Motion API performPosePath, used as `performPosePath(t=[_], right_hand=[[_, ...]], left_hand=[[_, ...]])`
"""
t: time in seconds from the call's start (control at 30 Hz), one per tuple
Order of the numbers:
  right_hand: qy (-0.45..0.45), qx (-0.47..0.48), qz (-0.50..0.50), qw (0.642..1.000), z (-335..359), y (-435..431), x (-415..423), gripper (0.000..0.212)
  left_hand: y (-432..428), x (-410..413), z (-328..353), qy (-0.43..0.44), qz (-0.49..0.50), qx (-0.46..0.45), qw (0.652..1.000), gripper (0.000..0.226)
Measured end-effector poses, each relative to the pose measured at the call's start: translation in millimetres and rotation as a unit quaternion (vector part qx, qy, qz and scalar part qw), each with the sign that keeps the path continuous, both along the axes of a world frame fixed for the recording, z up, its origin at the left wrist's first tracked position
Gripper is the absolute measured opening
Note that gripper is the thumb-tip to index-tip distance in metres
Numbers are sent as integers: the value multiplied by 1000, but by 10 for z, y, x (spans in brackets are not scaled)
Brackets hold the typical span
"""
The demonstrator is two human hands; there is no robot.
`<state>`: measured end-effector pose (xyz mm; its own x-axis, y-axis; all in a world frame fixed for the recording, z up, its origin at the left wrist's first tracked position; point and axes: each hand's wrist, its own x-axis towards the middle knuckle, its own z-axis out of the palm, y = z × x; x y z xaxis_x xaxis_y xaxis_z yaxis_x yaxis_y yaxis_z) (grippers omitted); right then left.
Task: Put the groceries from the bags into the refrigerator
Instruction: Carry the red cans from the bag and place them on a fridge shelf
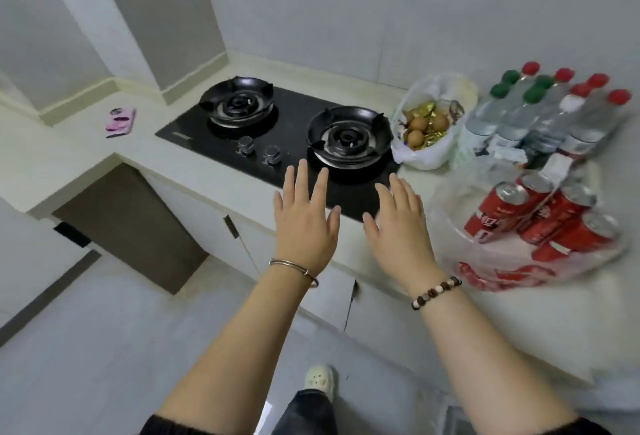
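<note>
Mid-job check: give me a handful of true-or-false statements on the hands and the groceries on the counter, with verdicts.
1. The left hand and right hand are both open and hold nothing. True.
2. The cans stand loose on the counter, out of any bag. False: they sit inside the clear bag.
3. All the bottles have red caps. False: some caps are green.
4. A pink phone lies on the counter left of the hob. True.
5. The white bag stands between the hob and the bottles. True.
</note>
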<state>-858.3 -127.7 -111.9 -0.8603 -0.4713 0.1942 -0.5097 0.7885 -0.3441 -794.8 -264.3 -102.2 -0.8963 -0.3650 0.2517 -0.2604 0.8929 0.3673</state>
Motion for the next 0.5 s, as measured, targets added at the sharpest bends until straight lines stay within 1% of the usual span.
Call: performPosePath(t=[0.1, 0.23, 0.37, 0.5], right_hand=[[10, 8, -63, 998, -14, 191, -297, 55], [13, -11, -143, 990, -22, 364, -583, 52], [11, -29, -204, 978, -70, 568, -750, 52], [4, -27, -264, 964, -67, 915, -926, 53]], left_hand=[[68, -480, -47, 20, -71, 15, 997, 57], [110, -1035, -81, 29, -155, 25, 987, 58], [284, -1407, -104, 43, -222, 78, 971, 51], [568, -1638, -142, 16, -293, 115, 949, 54]])
